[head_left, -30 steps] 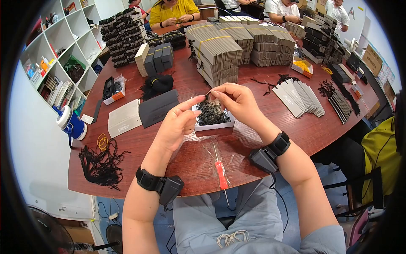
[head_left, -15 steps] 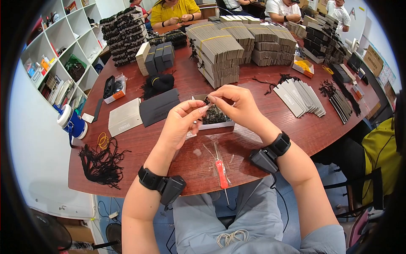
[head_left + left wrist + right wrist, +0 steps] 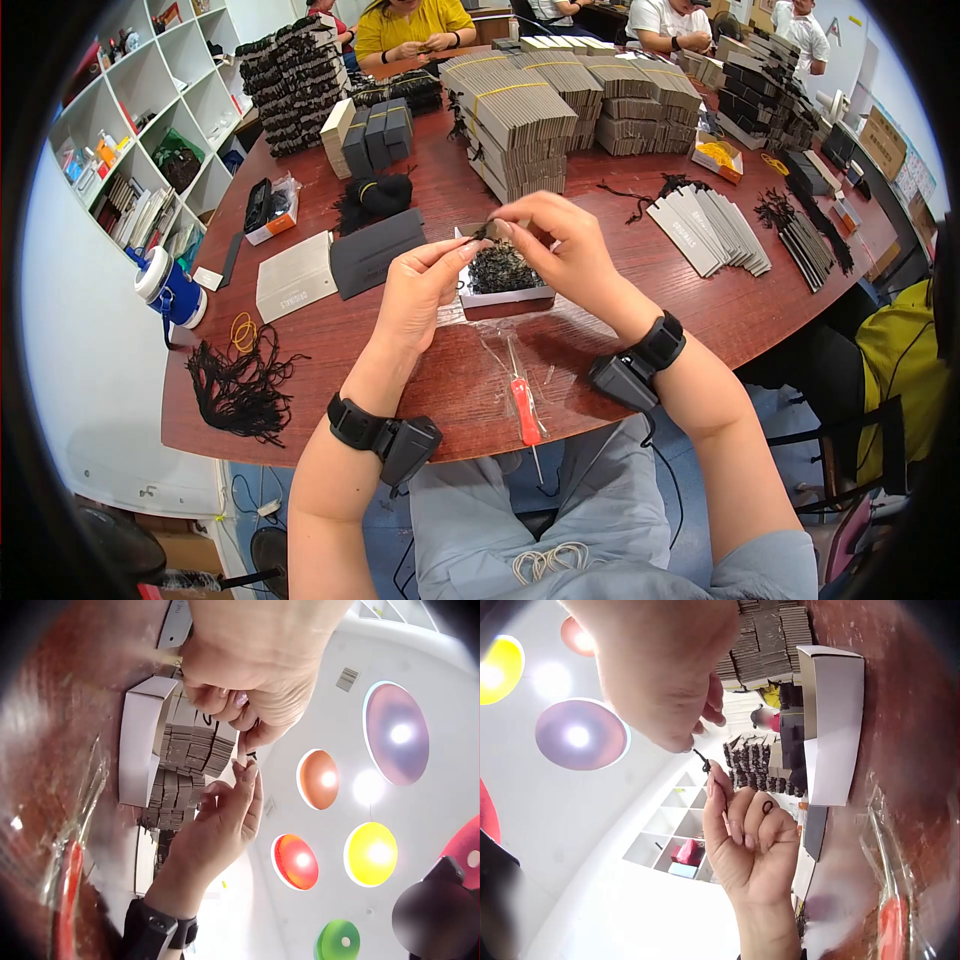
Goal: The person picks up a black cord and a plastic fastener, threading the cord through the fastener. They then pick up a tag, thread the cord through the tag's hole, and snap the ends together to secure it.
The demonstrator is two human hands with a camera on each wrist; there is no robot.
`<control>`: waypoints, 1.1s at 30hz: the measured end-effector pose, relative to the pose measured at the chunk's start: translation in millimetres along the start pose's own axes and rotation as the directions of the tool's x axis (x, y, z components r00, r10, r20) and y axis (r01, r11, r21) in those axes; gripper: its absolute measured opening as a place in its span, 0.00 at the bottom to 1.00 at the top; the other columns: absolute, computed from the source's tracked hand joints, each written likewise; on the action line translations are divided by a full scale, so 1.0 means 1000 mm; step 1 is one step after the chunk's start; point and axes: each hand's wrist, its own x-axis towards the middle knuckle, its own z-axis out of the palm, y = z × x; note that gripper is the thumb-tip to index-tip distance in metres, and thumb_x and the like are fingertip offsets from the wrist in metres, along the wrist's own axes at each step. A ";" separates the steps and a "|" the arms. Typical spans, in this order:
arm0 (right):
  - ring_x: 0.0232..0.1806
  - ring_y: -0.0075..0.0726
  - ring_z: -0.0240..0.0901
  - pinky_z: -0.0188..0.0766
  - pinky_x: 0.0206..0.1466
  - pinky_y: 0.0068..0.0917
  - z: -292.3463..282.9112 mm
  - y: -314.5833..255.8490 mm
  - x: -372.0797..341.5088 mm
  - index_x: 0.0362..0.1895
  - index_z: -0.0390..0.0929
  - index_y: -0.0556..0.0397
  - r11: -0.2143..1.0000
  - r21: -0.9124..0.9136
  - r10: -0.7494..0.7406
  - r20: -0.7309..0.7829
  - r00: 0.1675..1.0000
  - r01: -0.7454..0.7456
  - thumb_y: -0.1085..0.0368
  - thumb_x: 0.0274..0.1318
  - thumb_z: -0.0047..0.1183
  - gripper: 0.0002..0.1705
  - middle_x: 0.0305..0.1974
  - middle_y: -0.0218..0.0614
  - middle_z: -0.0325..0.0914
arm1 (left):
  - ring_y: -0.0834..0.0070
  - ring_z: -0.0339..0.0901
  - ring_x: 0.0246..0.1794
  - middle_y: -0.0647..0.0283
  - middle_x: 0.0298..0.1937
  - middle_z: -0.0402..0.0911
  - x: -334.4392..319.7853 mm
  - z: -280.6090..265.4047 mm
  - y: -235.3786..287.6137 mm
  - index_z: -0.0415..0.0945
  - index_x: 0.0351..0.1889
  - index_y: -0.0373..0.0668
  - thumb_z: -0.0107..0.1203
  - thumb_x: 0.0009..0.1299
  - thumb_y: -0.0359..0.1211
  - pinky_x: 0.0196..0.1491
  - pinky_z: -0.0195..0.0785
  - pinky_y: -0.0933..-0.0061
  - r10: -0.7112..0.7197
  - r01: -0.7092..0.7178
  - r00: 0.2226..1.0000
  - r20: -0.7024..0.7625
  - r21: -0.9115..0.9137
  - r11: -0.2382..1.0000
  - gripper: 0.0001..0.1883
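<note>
Both hands meet above a small white box [image 3: 508, 298] filled with short black cords [image 3: 500, 270]. The left hand [image 3: 425, 285] pinches a thin black cord [image 3: 705, 762] between thumb and index finger; a small dark loop shows by its curled lower fingers in the right wrist view. From the other side, the right hand [image 3: 570, 255] has its thumb and index fingertips at the same cord, its end between them. A knot or bend in the cord shows at the left fingertips in the right wrist view.
A red-handled tool [image 3: 523, 408] lies near the table's front edge. Loose black cords [image 3: 240, 390] lie left, grey and black sheets [image 3: 295, 278] beyond them. Grey card stacks [image 3: 510, 110] stand behind the box; fanned grey cards [image 3: 705, 232] lie right. Several people sit across the table.
The left hand's index finger was extended toward the right fingertips; now its thumb and index finger pinch the cord. The right hand has risen slightly. The box contents show more than half a second ago.
</note>
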 end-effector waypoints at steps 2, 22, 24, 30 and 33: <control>0.19 0.25 0.67 0.63 0.21 0.18 -0.002 -0.006 0.001 0.28 0.74 0.55 0.998 0.039 0.044 -0.049 0.998 -0.042 0.69 0.43 0.53 0.05 0.27 0.32 0.71 | 0.94 0.49 0.14 0.81 0.16 0.61 0.001 0.000 -0.001 0.74 0.38 0.37 0.50 0.61 0.32 0.16 0.37 0.90 0.000 0.000 1.000 -0.001 -0.004 1.000 0.10; 0.21 0.32 0.70 0.67 0.22 0.23 0.002 0.001 -0.002 0.25 0.75 0.52 0.968 -0.194 -0.175 -0.062 0.983 0.160 0.69 0.39 0.54 0.04 0.26 0.29 0.70 | 0.93 0.46 0.12 0.81 0.14 0.57 0.000 0.004 -0.003 0.73 0.40 0.35 0.48 0.63 0.32 0.15 0.35 0.89 0.052 -0.054 0.998 0.024 0.087 0.995 0.12; 0.21 0.32 0.70 0.67 0.22 0.23 0.001 0.001 -0.002 0.25 0.75 0.52 0.970 -0.187 -0.168 -0.062 0.984 0.154 0.69 0.39 0.54 0.04 0.26 0.29 0.70 | 0.93 0.46 0.12 0.81 0.14 0.56 0.001 0.003 -0.003 0.73 0.40 0.35 0.48 0.63 0.32 0.15 0.36 0.88 0.033 -0.035 0.999 0.028 0.090 0.995 0.12; 0.21 0.32 0.70 0.67 0.22 0.24 0.000 0.002 0.001 0.25 0.75 0.52 0.966 -0.189 -0.195 -0.084 0.977 0.177 0.69 0.40 0.54 0.04 0.26 0.30 0.70 | 0.93 0.45 0.12 0.81 0.13 0.54 0.001 0.002 -0.001 0.73 0.41 0.37 0.46 0.64 0.33 0.15 0.35 0.88 -0.002 -0.002 0.998 0.070 0.060 0.998 0.12; 0.21 0.32 0.70 0.67 0.22 0.23 -0.002 0.003 0.001 0.25 0.75 0.52 0.965 -0.204 -0.184 -0.085 0.979 0.163 0.69 0.40 0.54 0.04 0.26 0.30 0.70 | 0.93 0.45 0.12 0.81 0.13 0.53 0.001 0.003 0.000 0.73 0.41 0.37 0.45 0.65 0.33 0.15 0.35 0.88 -0.003 -0.003 0.997 0.072 0.086 0.996 0.12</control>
